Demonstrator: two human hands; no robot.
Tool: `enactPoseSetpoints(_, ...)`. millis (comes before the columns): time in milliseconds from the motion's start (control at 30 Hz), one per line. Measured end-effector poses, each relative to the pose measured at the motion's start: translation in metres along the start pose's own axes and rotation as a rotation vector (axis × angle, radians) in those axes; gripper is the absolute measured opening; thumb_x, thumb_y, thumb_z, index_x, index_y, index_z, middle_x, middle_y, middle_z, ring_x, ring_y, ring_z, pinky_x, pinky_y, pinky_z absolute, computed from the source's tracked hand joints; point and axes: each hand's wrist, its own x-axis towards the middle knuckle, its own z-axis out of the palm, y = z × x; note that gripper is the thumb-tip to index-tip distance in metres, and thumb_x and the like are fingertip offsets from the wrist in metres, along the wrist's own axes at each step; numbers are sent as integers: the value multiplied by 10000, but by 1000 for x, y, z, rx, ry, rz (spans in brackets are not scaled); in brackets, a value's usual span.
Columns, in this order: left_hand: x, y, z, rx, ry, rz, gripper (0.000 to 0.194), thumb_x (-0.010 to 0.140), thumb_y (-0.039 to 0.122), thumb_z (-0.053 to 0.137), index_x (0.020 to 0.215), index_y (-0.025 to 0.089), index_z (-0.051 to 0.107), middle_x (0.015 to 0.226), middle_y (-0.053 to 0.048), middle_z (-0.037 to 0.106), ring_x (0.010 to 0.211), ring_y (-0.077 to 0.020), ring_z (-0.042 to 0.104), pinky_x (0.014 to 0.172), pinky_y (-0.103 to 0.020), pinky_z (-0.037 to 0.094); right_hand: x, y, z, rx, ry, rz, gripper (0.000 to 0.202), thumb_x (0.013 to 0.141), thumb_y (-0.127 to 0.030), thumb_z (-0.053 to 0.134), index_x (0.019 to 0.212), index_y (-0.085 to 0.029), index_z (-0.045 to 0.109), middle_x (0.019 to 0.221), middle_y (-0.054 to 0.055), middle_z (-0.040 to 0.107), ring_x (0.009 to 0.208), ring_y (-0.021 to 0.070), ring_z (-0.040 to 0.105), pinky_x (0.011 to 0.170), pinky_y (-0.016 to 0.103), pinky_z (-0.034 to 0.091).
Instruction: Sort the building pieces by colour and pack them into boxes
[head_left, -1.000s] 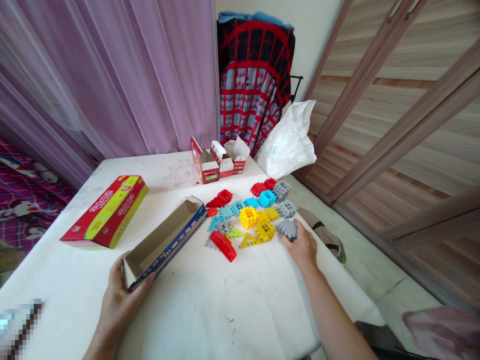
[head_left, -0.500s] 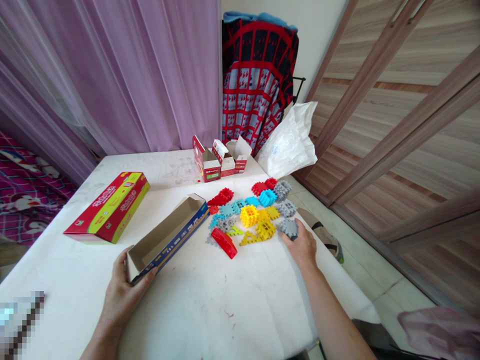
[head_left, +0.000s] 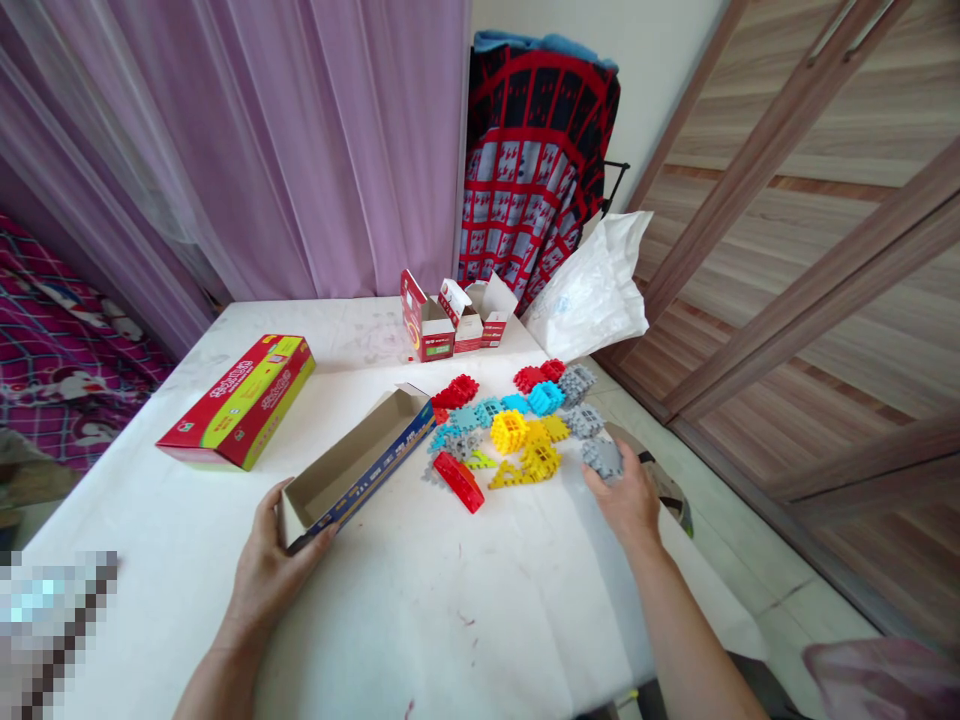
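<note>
My left hand is closed on the near end of a long open box with a blue side and a bare inside. At the right of the pile, my right hand has its fingers around a gray gear-edged block. Between the hands lie toothed plastic pieces: a yellow cube, a curved red piece, a blue block, a red block and another gray block. The curved red piece is nearest the front.
A closed red and yellow-green box lies at the left. Small open red-and-white boxes stand at the back beside a white plastic bag. A pixelated object is at the lower left of the white-covered table.
The whole view has shifted, so the table and both hands appear farther right. Both hands keep their holds on the box and the gray block.
</note>
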Motion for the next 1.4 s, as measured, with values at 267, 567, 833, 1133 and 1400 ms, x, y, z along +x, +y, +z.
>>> enactPoseSetpoints(267, -4, -3, 3, 22, -15, 18, 788, 685, 529, 653, 1343, 210, 360, 1291, -109, 535, 1201, -293, 531, 1022, -434, 429, -8, -68, -16, 224, -41, -156, 746, 698, -541, 573, 1324, -145, 487, 1201, 169, 616, 1055, 309, 576, 888, 427, 453)
enactPoseSetpoints(567, -16, 3, 19, 56, 22, 48, 748, 702, 481, 661, 1338, 218, 369, 1288, -108, 546, 1202, -290, 539, 1015, -446, 431, -32, -191, -14, 552, -293, -421, 673, 705, -426, 637, 1323, -201, 496, 1181, 110, 637, 1048, 264, 596, 918, 414, 466)
enactPoseSetpoints(833, -22, 5, 31, 89, 117, 167, 714, 722, 422, 674, 1328, 179, 383, 1246, -141, 577, 1154, -291, 573, 971, -457, 467, -59, -249, 1, 501, -372, -660, 678, 694, -368, 653, 1323, -172, 495, 1205, 123, 633, 1081, 281, 585, 941, 424, 457)
enactPoseSetpoints(1133, -27, 14, 40, 78, 169, 165, 716, 719, 351, 698, 1336, 191, 373, 1226, -143, 575, 1139, -313, 572, 955, -482, 470, -77, -273, 16, 263, -460, -778, 643, 698, -366, 673, 1291, -182, 505, 1133, 118, 660, 1044, 291, 579, 904, 421, 428)
enactPoseSetpoints(1400, -28, 15, 42, 104, 186, 171, 721, 714, 329, 706, 1338, 175, 379, 1253, -159, 572, 1163, -317, 559, 970, -483, 457, -83, -278, 19, 189, -457, -783, 615, 706, -389, 679, 1261, -185, 509, 1112, 111, 671, 1043, 288, 580, 958, 446, 349)
